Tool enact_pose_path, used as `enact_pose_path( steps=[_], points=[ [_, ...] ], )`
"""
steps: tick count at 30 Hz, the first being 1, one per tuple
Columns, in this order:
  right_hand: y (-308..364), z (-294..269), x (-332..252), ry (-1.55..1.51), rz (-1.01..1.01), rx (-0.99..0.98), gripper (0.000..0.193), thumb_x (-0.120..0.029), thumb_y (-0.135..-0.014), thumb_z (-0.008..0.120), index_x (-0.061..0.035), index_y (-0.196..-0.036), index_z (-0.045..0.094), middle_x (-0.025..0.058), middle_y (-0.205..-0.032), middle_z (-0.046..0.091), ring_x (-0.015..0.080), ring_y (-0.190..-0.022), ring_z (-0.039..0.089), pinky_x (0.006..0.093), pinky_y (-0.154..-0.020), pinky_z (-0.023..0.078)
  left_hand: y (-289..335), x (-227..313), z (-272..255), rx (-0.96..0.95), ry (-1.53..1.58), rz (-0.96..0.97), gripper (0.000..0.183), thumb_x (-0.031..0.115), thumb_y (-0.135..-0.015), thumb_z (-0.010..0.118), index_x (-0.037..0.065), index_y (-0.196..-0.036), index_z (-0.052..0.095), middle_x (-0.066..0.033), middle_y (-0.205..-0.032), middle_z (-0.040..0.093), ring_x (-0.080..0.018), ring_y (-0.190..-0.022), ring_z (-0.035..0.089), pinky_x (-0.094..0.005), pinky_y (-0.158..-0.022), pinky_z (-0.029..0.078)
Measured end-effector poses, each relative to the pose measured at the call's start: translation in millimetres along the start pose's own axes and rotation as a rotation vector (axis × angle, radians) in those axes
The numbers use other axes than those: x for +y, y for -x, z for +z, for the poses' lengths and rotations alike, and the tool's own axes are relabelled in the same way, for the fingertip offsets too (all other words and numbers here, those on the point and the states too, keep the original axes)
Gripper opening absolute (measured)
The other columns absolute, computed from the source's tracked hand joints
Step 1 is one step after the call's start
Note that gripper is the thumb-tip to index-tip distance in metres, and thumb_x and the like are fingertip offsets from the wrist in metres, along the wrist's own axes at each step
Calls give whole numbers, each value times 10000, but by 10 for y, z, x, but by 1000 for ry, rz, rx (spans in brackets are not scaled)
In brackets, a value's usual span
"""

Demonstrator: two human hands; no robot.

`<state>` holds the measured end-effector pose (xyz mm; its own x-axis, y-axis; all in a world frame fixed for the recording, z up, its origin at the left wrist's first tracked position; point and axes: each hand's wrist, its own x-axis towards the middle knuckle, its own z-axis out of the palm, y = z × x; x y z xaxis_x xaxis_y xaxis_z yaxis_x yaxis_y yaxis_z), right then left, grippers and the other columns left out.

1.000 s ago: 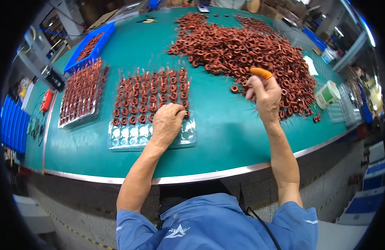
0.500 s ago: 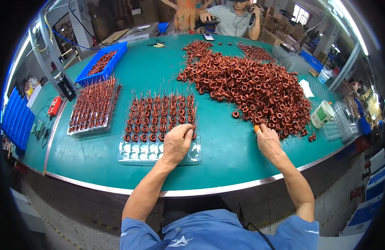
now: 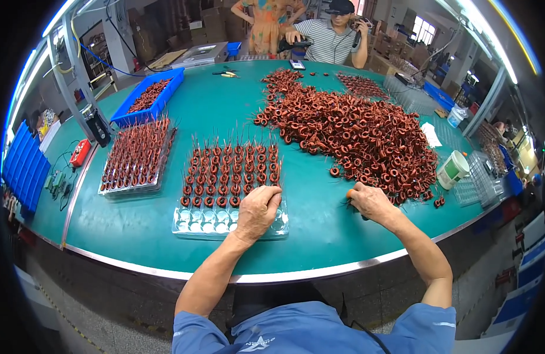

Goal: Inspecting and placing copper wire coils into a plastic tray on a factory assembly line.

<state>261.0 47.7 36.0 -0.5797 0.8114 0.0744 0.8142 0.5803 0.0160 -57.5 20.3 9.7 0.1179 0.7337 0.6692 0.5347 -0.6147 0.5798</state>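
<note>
My left hand (image 3: 259, 213) rests on the right front corner of a clear plastic tray (image 3: 193, 228), fingers curled by the end of the nearest filled row. Whatever its fingertips hold is hidden. Rows of reddish-brown wire-wound ring coils (image 3: 225, 174) stand in the tray, leads up; the front pockets show bare. My right hand (image 3: 374, 203), with an orange finger cover (image 3: 350, 193), hovers over the green table just off the front left of a big heap of coils (image 3: 367, 130). Its fingers are pinched together; thin dark leads poke out beneath them, as of a coil mostly hidden.
Another filled tray (image 3: 136, 156) stands at left, before a blue bin (image 3: 173, 82) of coils. At right are a white-green tub (image 3: 454, 169) and stacked clear trays (image 3: 482, 168). Pliers (image 3: 227, 74) lie at the back. Across the table are two people (image 3: 334, 38).
My right hand has drawn leftward from the heap's edge, its fingers now pinched. My left hand stays at the tray corner. The view has shifted slightly.
</note>
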Motion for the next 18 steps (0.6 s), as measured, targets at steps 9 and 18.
enact_pose_path(
  steps=[9, 18],
  points=[
    [-150, -201, -253, -429, 130, 124, 213, -207, -841, 654, -39, -972, 631, 162, -885, 563, 321, -794, 599, 408, -760, 499, -37, 94, -51, -26, 55, 32, 136, 56, -833, 627, 9, -960, 618, -117, -807, 626, -260, -729, 613, -343, -658, 490],
    [-730, -47, -1212, -1384, 149, 260, 263, -208, -925, 612, 36, -1025, 617, 71, -832, 661, 89, -632, 595, 226, -559, 498, 26, 155, 2, -115, -30, 151, 545, 165, -863, 627, -81, -1293, 402, -263, -1170, 538, -364, -1013, 582, -411, -880, 470]
  ],
)
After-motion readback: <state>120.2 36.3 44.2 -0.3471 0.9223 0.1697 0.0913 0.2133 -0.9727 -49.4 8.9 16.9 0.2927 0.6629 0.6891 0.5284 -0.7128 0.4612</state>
